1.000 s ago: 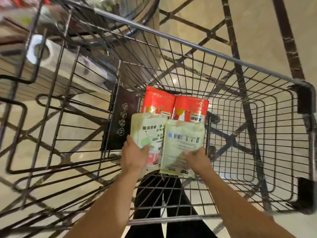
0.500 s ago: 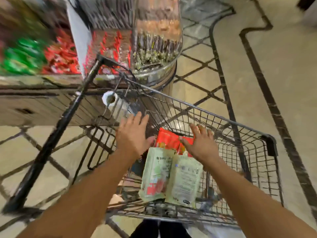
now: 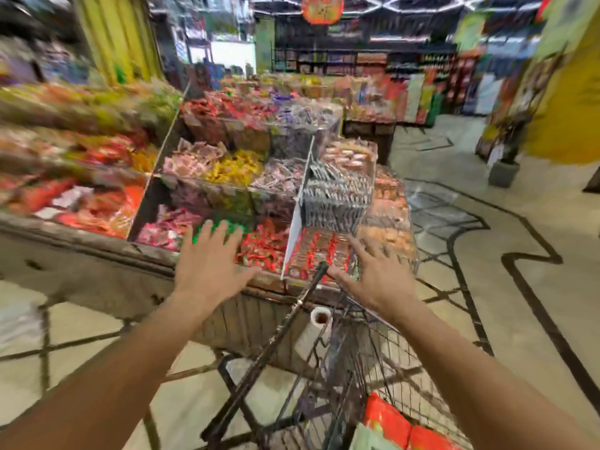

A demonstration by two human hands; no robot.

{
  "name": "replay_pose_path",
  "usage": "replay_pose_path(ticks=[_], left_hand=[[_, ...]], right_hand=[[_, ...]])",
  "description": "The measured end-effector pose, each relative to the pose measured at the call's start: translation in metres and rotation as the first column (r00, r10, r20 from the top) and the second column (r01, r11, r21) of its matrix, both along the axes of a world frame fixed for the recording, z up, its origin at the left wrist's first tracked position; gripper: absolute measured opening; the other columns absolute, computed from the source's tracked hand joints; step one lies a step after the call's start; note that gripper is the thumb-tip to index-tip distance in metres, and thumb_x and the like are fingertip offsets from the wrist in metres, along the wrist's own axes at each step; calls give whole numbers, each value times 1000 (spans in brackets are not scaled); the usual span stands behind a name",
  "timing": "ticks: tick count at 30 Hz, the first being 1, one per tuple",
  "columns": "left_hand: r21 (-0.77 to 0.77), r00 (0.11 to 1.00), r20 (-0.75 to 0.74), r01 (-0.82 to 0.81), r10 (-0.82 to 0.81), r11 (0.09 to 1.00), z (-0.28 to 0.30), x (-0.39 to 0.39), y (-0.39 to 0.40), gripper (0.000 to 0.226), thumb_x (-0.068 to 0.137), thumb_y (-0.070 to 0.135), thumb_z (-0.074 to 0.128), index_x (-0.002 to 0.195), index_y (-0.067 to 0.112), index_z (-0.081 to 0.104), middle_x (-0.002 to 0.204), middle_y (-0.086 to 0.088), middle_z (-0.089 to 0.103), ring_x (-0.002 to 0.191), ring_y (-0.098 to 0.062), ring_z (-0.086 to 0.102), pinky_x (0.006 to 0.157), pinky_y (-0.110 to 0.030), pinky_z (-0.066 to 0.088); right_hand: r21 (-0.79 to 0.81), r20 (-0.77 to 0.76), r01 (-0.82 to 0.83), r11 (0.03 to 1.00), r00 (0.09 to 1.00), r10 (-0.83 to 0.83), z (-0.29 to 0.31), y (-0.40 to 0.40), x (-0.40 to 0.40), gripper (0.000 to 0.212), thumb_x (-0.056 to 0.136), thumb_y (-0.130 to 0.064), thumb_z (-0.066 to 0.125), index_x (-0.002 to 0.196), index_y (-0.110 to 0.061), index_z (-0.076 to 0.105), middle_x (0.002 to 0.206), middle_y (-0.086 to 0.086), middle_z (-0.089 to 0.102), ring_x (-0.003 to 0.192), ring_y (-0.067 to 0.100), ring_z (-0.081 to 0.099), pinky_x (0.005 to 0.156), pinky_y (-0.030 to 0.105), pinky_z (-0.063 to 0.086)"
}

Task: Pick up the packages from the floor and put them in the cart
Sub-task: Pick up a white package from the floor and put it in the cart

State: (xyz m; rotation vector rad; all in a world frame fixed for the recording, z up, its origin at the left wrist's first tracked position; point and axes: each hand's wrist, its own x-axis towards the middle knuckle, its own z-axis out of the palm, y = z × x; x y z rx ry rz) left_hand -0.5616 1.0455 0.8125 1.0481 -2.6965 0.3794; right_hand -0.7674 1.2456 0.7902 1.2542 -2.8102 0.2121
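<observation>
Both bare hands are raised, palms down, fingers spread wide and holding nothing: the left hand [image 3: 211, 259] and the right hand [image 3: 373, 274] hover above a black wire cart [image 3: 328, 378]. Glossy red packages [image 3: 388, 420] and a pale green one lie inside the cart's basket, at bottom right. Behind stands a tiered display [image 3: 246, 177] of shiny wrapped sweets, partly blurred.

Dark metal wire cart [image 3: 341, 378], glossy red plastic packages [image 3: 388, 423], polished floor [image 3: 519, 319]
</observation>
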Motion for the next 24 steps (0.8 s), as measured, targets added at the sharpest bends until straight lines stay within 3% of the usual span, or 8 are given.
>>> replay_pose_path(ticks=[4, 7, 12, 17, 20, 24], left_hand=[[4, 986, -119, -120, 119, 993, 25, 107, -59, 89, 84, 78, 54, 153, 23, 51, 155, -11, 52, 147, -36, 42, 119, -57, 29], [39, 965, -153, -210, 214, 977, 34, 190, -97, 84, 85, 77, 49, 149, 23, 54, 150, -9, 56, 140, -34, 47, 115, -58, 36], [67, 911, -200, -355, 362, 932, 49, 319, -144, 83, 90, 79, 42, 156, 29, 41, 163, -4, 41, 151, -29, 32, 123, -56, 22], [82, 813, -237, -529, 532, 845, 55, 431, -178, 84, 91, 80, 39, 156, 27, 43, 169, -8, 31, 156, -30, 24, 124, -53, 19], [102, 757, -232, -606, 611, 789, 50, 487, -197, 85, 92, 79, 38, 159, 28, 35, 170, -7, 28, 157, -30, 22, 126, -53, 19], [127, 682, -229, -687, 695, 716, 38, 540, -230, 84, 93, 77, 41, 161, 28, 32, 171, -5, 26, 158, -29, 20, 126, -50, 17]], right_hand=[[-17, -105, -111, 994, 989, 108, 40, -76, 74, 97, 84, -94, 15, 167, -41, 13, 173, -2, 26, 158, 39, 21, 124, 57, 25], [-29, -155, -190, 981, 971, 184, 57, -142, 138, 108, 73, -95, 0, 165, -42, 19, 172, -4, 29, 157, 38, 24, 124, 55, 26], [-75, -153, -359, 930, 926, 345, 80, -256, 258, 91, 89, -89, 21, 165, -39, 21, 172, -2, 28, 157, 36, 24, 120, 55, 30], [-85, -119, -548, 832, 835, 537, 92, -345, 370, 103, 78, -91, 8, 165, -37, 20, 171, -1, 29, 155, 36, 28, 117, 55, 34], [-83, -133, -644, 761, 764, 631, 85, -391, 419, 96, 85, -90, 16, 165, -37, 21, 169, 0, 33, 154, 36, 31, 116, 56, 39], [-85, -122, -731, 677, 682, 721, 73, -453, 468, 103, 81, -91, 11, 164, -32, 25, 166, 5, 39, 151, 37, 37, 116, 56, 40]])
